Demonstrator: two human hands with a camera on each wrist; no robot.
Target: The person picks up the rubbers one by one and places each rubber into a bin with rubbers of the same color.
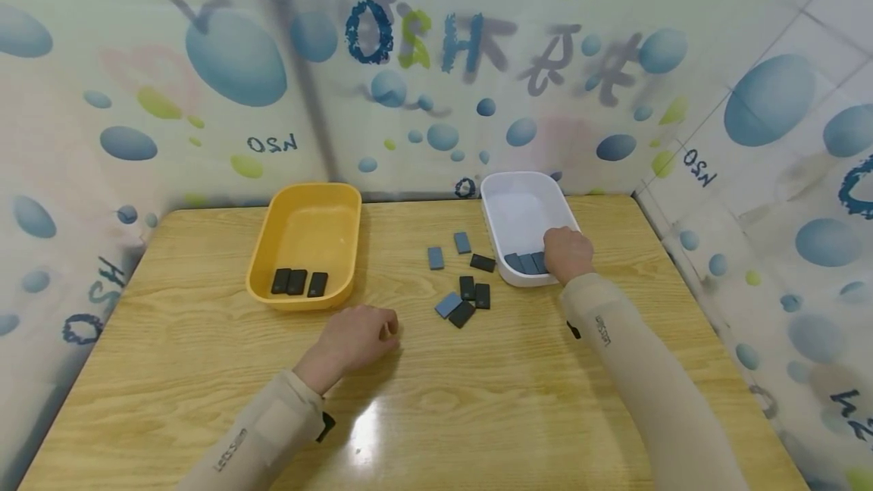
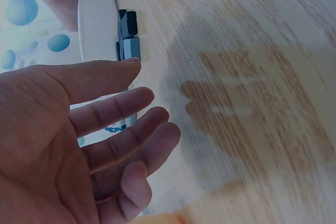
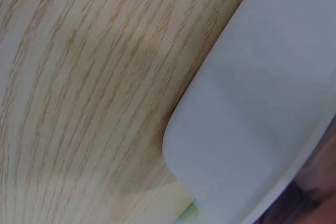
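Observation:
My right hand [image 1: 569,254] reaches over the near right side of the white tray [image 1: 521,173], its fingertips down inside beside a row of blue-grey rectangular blocks [image 1: 530,264]. Its fingers are hidden in the head view, and in the right wrist view the tray wall [image 3: 252,87] covers most of the hand [image 3: 320,182], so I cannot see what it holds. Above the table, my left hand [image 1: 355,336] is idle, fingers loosely curled and holding nothing. Between the trays lie loose blue-grey blocks [image 1: 436,258] and black blocks [image 1: 483,295].
A yellow tray [image 1: 254,279] stands at the left with three black blocks [image 1: 296,282] inside. The wooden table [image 1: 436,415] meets a patterned wall covering [image 1: 423,112] at the back, and another wall [image 1: 777,264] rises along the right.

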